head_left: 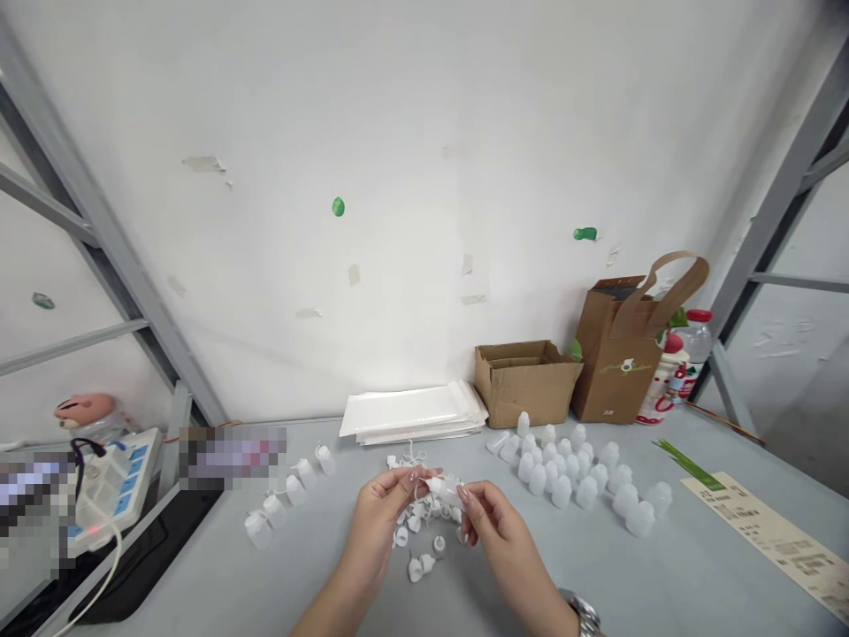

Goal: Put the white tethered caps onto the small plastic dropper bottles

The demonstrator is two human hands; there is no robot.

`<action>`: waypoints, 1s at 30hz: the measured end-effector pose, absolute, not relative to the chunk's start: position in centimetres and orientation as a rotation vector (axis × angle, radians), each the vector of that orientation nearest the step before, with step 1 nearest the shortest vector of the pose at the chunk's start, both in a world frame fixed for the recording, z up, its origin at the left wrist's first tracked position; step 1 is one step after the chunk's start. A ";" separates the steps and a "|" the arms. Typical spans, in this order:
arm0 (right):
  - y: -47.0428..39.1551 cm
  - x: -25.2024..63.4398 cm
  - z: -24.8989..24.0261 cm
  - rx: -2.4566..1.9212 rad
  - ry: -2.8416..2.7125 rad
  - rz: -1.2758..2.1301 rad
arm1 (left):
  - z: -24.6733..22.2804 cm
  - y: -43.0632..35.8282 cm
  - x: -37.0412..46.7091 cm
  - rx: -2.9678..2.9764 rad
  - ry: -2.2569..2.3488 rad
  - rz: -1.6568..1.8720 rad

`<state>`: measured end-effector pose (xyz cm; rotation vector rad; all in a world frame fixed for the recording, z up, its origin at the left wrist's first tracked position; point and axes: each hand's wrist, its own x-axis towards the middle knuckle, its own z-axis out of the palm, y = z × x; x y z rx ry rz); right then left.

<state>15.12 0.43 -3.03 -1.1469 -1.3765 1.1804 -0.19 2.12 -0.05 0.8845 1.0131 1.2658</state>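
Note:
A small translucent plastic bottle (449, 492) lies sideways between my hands, its white cap (433, 485) at the left end. My right hand (491, 513) is closed in a pinch on the bottle's base. At the cap's tip, my left hand (390, 500) has thumb and fingers pressed together; the exact contact is partly hidden. Beneath and around my hands is a pile of loose white caps (416, 516), some with thin loops. A few caps (420, 567) lie nearer to me. Several capped bottles (258, 528) stand in a row to the left. Many uncapped bottles (561, 491) stand to the right.
White envelopes (404, 411) are stacked against the wall. A cardboard box (527, 389), a brown paper bag (616, 363) and a red-capped bottle (695, 341) stand at the back right. A printed paper strip (762, 526) lies far right; a power strip (123, 487) sits far left.

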 end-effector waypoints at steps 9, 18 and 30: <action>0.3 15.0 -2.6 -1.180 -1.388 1.180 | 0.1 2.1 -0.2 0.876 1.044 1.256; 0.3 15.2 -2.6 -1.154 -1.381 1.185 | 0.0 2.2 -0.5 1.009 1.077 1.184; 0.4 15.0 -2.5 -1.159 -1.360 1.219 | -0.4 2.4 -0.3 0.908 1.060 1.230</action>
